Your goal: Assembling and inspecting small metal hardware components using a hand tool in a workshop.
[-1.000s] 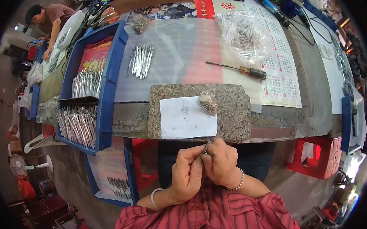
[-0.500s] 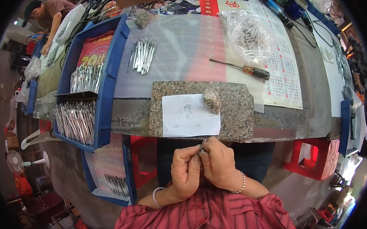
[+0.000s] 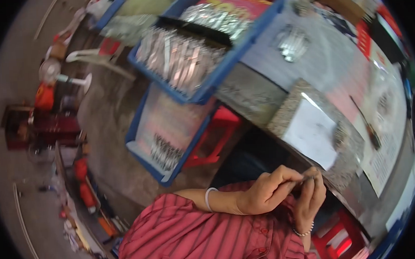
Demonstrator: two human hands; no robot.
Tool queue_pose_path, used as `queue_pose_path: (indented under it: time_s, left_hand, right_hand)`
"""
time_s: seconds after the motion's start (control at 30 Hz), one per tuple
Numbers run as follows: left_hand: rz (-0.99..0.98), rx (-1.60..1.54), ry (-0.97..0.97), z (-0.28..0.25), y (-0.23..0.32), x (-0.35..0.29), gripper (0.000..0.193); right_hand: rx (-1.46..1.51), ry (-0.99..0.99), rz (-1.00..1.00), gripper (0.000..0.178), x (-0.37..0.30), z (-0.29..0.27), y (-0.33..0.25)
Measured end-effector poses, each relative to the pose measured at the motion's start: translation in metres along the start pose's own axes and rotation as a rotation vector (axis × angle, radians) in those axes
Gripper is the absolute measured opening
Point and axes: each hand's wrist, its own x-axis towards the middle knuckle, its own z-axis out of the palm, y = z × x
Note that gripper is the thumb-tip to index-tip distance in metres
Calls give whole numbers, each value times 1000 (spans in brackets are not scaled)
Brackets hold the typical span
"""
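My left hand (image 3: 265, 194), with a pale bangle at its wrist, is closed with thumb and fingertips pinched together. My right hand (image 3: 311, 196), wearing a beaded bracelet, pinches close against it. Between the fingertips sits a small dark metal piece (image 3: 308, 177), mostly hidden, its kind unclear. Both hands are over my lap at the near edge of a granite slab (image 3: 281, 112). On the slab lie a sheet of white paper (image 3: 308, 132) with dark specks and a small clear bag (image 3: 340, 135) of tiny parts.
A blue tray (image 3: 241, 64) of slim silvery rods stands on the bench to the left. Below it, another blue tray (image 3: 132, 139) holds short metal pieces. A rod bundle (image 3: 292, 44) and a screwdriver (image 3: 373, 137) lie beyond the slab. Red stools (image 3: 217, 129) stand under the bench.
The view has swung left and tilted, so bench and slab now appear at the right, slanted and blurred. My hands stay pinched together around the small piece.
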Motion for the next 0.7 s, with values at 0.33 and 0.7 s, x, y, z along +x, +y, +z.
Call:
queue_pose_path:
  time_s: [0.33, 0.7]
  left_hand:
    - [-510, 1028, 550, -244, -28, -156, 17]
    - [-773, -49, 825, -251, -28, -173, 39]
  right_hand:
    - [-63, -480, -92, 38, 13, 21, -5]
    - [-198, -629, -189, 23, 15, 31, -11]
